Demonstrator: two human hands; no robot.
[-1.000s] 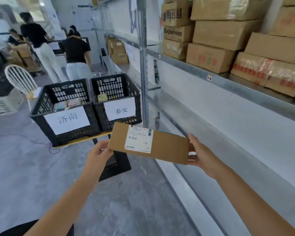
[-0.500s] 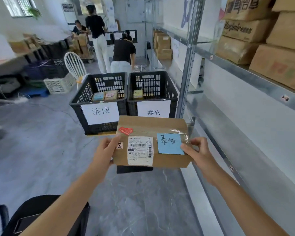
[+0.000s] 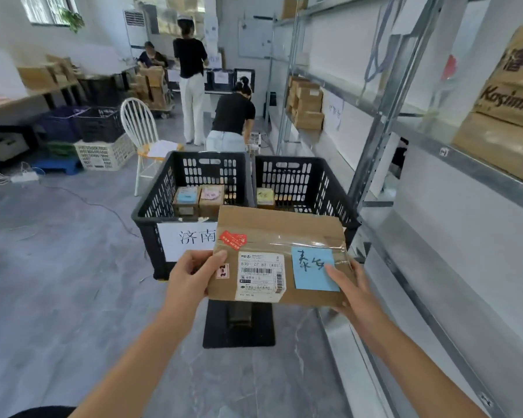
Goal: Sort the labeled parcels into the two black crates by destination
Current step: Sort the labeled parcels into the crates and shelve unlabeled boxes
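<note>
Brown cardboard, a flat taped parcel [image 3: 278, 227] bearing a blue handwritten sticky note [image 3: 308, 274], is held up just before the crates. The left hand [image 3: 191, 276] grips its left edge, thumb curled over the face, while the right hand [image 3: 352, 289] clasps the right end, thumb lying on the note. Beyond it, the left slotted black plastic crate [image 3: 151, 215] (signed 济南, which does not match the note) holds two small boxes [image 3: 198, 198] and the right black crate [image 3: 323, 188] one small box [image 3: 264, 197], so sorting looks underway, with this parcel not yet placed and probably bound for the right.

white chair [image 3: 140, 128], metal shelving [image 3: 375, 140]; stacked cartons [image 3: 307, 105]
</note>
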